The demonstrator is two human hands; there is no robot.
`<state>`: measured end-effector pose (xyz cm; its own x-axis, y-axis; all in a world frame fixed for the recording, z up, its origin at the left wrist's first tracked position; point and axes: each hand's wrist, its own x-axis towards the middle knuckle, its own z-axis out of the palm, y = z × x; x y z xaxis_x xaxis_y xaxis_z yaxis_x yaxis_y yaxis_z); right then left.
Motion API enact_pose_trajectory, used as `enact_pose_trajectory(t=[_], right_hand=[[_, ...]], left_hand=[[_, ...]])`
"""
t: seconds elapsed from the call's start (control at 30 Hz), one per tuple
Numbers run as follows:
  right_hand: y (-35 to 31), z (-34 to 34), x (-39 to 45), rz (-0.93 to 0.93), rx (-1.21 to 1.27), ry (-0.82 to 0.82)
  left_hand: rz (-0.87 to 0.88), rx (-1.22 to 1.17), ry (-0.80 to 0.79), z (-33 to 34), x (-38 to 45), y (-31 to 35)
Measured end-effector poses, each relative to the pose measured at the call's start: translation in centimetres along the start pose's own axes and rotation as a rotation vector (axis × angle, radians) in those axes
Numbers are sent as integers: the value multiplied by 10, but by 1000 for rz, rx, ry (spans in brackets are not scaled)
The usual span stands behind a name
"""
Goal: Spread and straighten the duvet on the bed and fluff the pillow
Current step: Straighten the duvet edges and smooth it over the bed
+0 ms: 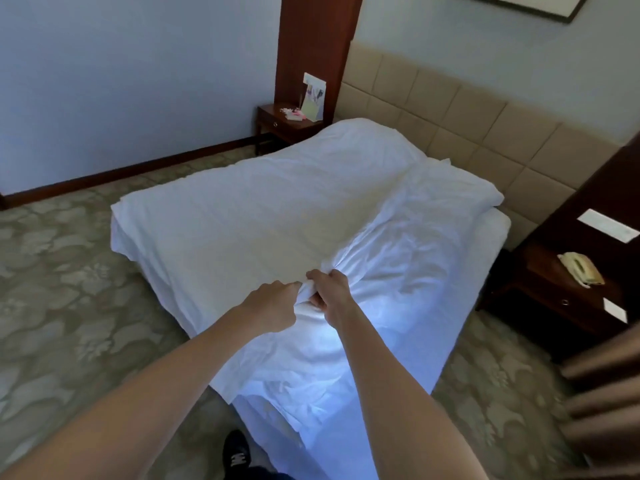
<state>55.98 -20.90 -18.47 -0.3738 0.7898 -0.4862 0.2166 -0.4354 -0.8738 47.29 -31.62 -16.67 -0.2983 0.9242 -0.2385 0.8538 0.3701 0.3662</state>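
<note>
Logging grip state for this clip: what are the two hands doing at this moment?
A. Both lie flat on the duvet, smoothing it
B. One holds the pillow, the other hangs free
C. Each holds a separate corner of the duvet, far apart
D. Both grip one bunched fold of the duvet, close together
D: the left hand and right hand are curled side by side around the same gathered fold of the white duvet.

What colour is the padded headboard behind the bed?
Beige or tan, in square panels; the headboard shows in the head view.
</note>
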Motion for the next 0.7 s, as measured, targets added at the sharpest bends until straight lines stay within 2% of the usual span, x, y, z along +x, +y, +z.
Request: enact_pose_trajectory(t=[0.3, 0.43, 0.5, 0.6, 0.7], right_hand=[[11, 101, 79, 98, 8, -17], [-8, 108, 94, 144, 78, 88], [-37, 95, 99, 98, 149, 236], [-98, 68, 95, -194, 171, 574], [-141, 59, 67, -410, 454, 745]], left_hand=[[-181, -204, -266, -11, 68, -112], [-99, -285, -350, -29, 103, -123], [29, -261, -259, -44, 118, -100], [338, -188, 39, -90, 129, -43], [568, -160, 217, -143, 115, -10]])
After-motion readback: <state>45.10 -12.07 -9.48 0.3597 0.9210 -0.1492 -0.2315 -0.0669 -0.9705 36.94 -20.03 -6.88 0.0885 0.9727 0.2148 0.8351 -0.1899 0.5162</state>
